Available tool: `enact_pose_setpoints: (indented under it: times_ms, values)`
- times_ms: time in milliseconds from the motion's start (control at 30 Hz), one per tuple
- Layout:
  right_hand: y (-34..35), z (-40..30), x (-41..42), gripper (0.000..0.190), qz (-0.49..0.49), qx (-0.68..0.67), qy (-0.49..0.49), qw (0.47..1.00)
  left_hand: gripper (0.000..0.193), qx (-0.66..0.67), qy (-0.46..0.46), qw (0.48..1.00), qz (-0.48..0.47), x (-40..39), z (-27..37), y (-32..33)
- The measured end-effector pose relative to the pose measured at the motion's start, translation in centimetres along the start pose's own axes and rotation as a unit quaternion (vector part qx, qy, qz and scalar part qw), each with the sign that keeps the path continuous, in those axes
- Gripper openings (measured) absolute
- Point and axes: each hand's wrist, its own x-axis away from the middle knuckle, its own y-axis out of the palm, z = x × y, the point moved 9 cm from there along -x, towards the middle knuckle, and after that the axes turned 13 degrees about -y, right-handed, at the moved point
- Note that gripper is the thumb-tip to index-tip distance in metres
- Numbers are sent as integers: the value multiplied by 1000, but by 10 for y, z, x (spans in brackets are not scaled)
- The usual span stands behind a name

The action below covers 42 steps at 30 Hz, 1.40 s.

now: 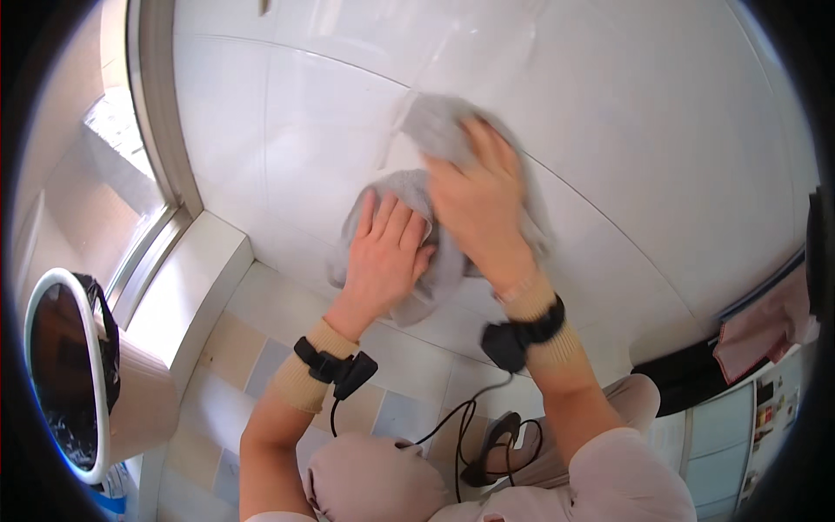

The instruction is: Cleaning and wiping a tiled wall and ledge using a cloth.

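Note:
A grey cloth [401, 183] is spread against the white tiled wall [626, 130] in front of me. My left hand [388, 254] presses on its lower left part, palm toward the wall and fingers pointing up. Higher and to the right, my right hand [479, 196] grips a bunched part of the cloth, its fingers curled over the fabric. That hand and the upper cloth are blurred. Folds of the cloth hang below and between the hands, and my palms are hidden from view.
At the left a bin [140, 391] with a black liner stands by a metal-framed window or door [156, 111] and a white ledge [189, 280]. Black cables [462, 424] trail from my wrist straps. A pink cloth [750, 346] hangs at the right above the tiled floor [241, 355].

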Motion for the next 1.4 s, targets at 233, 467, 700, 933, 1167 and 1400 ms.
enact_pose_setpoints:
  times_ms: [233,467,700,933,1167,1400]
  values:
    - [43,-21,-75,30,15,-33,-51,998,51,-65,-167,982,52,3,-58,-23]
    - [-13,-5,56,31,-159,121,65,978,53,0,-82,996,-37,51,-31,16]
    - [39,-22,-82,30,-72,104,-67,990,45,-131,-31,985,104,-54,-63,-67]
    - [24,-33,-34,51,-118,60,-10,991,54,-10,-126,947,295,-77,-115,-97]
    - [47,-70,131,44,-275,-54,-8,960,53,45,-41,998,13,35,-42,24]
    - [1,-6,13,44,-114,131,27,985,54,-117,121,958,232,-129,-7,-107]
